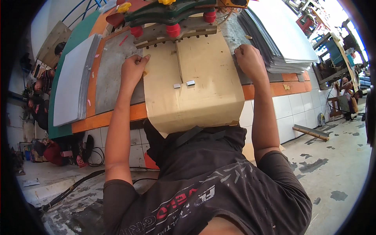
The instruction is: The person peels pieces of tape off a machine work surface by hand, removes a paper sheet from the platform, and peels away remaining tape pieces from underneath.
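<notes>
A tan, flexible sheet [207, 102] lies in front of me, its near end bending down over the table edge toward my lap. A narrow dark strip or slit [179, 62] runs down its middle, with two small light blocks, a left one [177, 85] and a right one [190, 83], near its lower end. At the sheet's left edge, my left hand [133, 69] is closed, thumb toward the sheet. My right hand [250, 62] is closed like a fist by the right edge. Whatever either hand pinches is hidden.
A dark green machine head [172, 13] with red cylinders [173, 30] and yellow knobs spans the far end. Stacked pale sheets stand on the left [74, 78] and right [288, 31]. The table has an orange edge [135, 112]. Other people are farther off on both sides.
</notes>
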Tool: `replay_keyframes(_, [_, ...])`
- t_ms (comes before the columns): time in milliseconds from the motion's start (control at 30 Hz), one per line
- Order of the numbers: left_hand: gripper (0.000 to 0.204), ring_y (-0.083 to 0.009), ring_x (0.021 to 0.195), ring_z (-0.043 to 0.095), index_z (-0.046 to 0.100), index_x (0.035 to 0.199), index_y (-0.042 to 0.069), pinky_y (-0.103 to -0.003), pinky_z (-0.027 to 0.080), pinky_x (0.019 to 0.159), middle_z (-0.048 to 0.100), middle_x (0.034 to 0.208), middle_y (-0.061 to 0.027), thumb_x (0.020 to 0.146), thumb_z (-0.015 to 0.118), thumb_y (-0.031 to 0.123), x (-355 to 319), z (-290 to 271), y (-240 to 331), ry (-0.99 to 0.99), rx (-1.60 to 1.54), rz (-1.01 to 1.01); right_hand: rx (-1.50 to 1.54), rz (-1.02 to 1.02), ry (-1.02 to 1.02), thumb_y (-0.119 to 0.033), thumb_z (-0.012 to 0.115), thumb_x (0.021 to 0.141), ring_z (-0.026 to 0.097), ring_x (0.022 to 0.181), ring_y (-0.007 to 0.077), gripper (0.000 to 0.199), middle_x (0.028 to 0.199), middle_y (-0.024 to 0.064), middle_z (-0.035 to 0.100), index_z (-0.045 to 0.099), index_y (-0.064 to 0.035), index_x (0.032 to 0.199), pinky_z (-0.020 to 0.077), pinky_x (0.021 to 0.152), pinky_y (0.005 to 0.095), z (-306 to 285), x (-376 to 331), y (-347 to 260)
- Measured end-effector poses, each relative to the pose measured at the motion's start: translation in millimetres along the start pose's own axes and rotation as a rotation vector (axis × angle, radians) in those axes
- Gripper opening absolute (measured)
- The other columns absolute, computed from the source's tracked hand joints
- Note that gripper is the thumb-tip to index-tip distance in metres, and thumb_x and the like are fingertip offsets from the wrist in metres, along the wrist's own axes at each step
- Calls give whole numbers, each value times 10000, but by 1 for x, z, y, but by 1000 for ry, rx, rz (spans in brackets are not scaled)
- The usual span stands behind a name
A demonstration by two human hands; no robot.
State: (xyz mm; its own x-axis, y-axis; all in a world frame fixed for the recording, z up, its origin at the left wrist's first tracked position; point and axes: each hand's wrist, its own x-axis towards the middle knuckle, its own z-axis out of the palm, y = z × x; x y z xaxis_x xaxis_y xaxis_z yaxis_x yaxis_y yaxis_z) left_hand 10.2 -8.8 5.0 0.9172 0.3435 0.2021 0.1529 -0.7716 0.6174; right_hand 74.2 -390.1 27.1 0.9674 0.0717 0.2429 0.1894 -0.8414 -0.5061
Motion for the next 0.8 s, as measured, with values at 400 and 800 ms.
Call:
replay_keyframes(400, [421, -227, 584, 542, 702, 829, -42, -371, 437, 610, 587, 621, -134, 904, 701, 372, 0, 7, -9, 61, -167, 40, -55, -182, -13, -283, 680, 890, 665, 1026, 415, 303, 1019, 245, 707, 732, 6, 966, 529, 865, 490, 30, 77, -1])
replay_keyframes(800, [427, -233, 591, 571, 711, 825, -26, -376, 444, 613, 602, 626, -141, 903, 697, 394, -1, 7, -10, 66, -103, 38, 137, -246, 125, -306, 820, 765, 703, 862, 405, 361, 865, 235, 716, 716, 21, 878, 542, 762, 460, 81, 148, 30])
